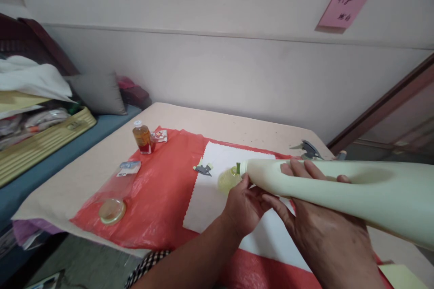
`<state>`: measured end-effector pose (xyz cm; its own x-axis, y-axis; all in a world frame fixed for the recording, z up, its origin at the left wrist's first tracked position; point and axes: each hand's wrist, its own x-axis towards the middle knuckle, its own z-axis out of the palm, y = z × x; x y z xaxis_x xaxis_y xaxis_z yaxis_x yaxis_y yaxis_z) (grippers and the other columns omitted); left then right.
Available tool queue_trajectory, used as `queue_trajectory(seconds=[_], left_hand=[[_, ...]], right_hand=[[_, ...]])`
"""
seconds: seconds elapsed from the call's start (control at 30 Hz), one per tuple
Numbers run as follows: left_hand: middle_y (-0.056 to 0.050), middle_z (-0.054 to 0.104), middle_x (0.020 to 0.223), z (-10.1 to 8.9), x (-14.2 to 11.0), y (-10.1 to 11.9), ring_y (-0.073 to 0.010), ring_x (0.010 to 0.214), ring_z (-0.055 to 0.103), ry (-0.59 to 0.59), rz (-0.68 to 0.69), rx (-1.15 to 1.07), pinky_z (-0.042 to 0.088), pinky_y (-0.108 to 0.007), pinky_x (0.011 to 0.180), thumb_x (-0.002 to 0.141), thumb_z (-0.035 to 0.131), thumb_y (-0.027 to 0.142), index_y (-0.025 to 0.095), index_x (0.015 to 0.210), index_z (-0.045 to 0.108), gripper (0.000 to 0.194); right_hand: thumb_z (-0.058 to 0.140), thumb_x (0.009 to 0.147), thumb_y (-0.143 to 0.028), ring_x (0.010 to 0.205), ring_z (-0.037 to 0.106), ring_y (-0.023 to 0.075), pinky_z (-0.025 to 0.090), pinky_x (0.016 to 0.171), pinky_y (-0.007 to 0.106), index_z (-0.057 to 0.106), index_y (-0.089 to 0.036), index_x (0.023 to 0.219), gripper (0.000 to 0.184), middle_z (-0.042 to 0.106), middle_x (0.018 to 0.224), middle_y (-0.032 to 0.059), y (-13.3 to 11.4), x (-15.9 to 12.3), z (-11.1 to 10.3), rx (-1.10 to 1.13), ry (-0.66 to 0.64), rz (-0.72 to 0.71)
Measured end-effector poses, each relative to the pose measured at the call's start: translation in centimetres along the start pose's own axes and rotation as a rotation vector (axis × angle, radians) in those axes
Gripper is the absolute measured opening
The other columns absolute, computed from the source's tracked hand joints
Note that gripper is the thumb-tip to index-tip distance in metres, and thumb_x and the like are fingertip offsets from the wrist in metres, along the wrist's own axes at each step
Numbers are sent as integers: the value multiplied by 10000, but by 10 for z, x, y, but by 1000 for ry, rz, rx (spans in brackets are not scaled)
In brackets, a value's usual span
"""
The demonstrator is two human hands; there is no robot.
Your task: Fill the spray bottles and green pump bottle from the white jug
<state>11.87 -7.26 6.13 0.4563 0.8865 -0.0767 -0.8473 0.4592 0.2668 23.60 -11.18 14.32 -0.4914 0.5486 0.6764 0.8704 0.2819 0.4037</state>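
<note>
A big pale green plastic jug (389, 194) lies tipped nearly level, its mouth pointing left. My right hand (328, 221) has its fingers through the handle opening and wrapped round the grip. At the neck, my left hand (244, 207) is closed, its thumb and fingers against the jug's underside. The jug's mouth, with a darker green piece at it, is beside the neck of a small clear yellow-green bottle (226, 181) on a white sheet (203, 207). My left hand partly hides the small bottle. I cannot make out liquid flowing.
Grey trigger spray heads lie on the sheet (203, 170) and at the table's far right (310, 149). Leftward on red plastic (162, 185) are an amber bottle (142, 137), a clear packet (129, 169) and a round clear dish (112, 211). A wall (203, 67) stands behind the table.
</note>
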Motion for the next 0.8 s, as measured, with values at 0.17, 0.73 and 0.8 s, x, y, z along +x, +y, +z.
queue_trajectory(seconds=[0.17, 0.73, 0.8], left_hand=[[-116, 670, 1181, 1, 0, 0, -199, 963, 631, 12, -10, -21, 505, -286, 829, 960, 460, 487, 132, 1224, 650, 481], [-103, 630, 1296, 4, 1, -2, -178, 981, 632, -15, 4, -51, 500, -223, 685, 960, 464, 479, 160, 1318, 607, 501], [-104, 628, 1302, 4, 1, -2, -178, 987, 634, -20, 3, -56, 501, -221, 686, 959, 466, 478, 156, 1316, 610, 501]], right_hand=[[568, 930, -443, 1266, 546, 347, 313, 1128, 519, 501, -83, 1375, 576, 591, 1363, 198, 0, 0, -1, -12, 6, 0], [558, 936, -417, 1263, 550, 350, 313, 1121, 521, 497, -65, 1379, 569, 593, 1360, 201, 0, 2, -2, -40, 49, -47], [544, 946, -391, 1267, 548, 346, 312, 1121, 523, 493, -75, 1384, 543, 593, 1363, 192, -3, 4, -3, -29, 49, -30]])
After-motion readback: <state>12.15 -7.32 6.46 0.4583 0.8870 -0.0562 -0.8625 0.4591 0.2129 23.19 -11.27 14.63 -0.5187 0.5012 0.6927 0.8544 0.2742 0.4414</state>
